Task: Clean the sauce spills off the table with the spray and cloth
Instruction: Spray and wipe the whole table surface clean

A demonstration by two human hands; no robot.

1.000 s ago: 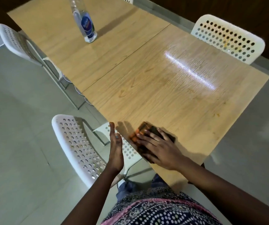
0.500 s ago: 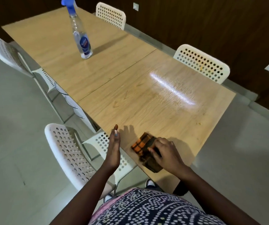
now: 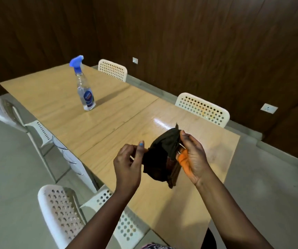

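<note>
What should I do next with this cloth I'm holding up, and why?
Probably refold it to a clean face: the cloth hangs above the table, pinched by the left hand and right hand, with orange showing at the right palm.

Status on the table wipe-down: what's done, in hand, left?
Done: the table shows no obvious sauce. In hand: the cloth, held up off it, left hand and right hand pinching opposite edges. Left: possibly refolding; the spray bottle stands untouched at the far end.

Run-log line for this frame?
cloth: lifted off table | left hand, right hand: both hold it | spray bottle: upright, untouched
</note>
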